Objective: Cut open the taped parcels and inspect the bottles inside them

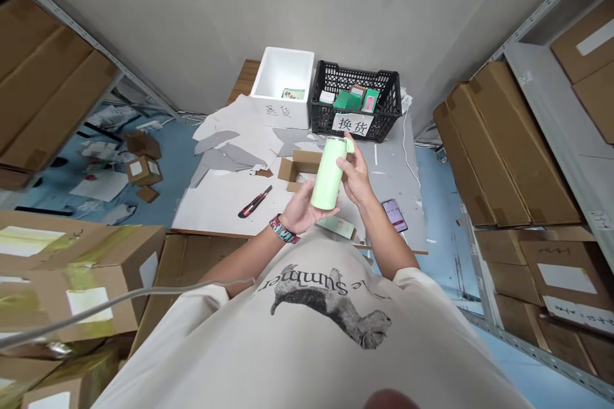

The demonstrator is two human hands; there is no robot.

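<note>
A light green bottle [328, 176] is held above the table, tilted slightly, its lid end away from me. My left hand [303, 208] supports its base from below, and a patterned band is round that wrist. Fingers of my right hand [354, 174] grip the bottle near its lid. Behind the bottle stands an open small cardboard box [288, 170] with something white inside. A pale green box [338, 226] lies at the table's front edge, below my hands. The red and black cutter [255, 202] rests to the left.
At the table's back are a white foam box [288, 113] and a black crate [391, 102] with green boxes. A phone [394, 215] lies right, near a white cable. Cardboard boxes flank both sides; a grey cable crosses at lower left.
</note>
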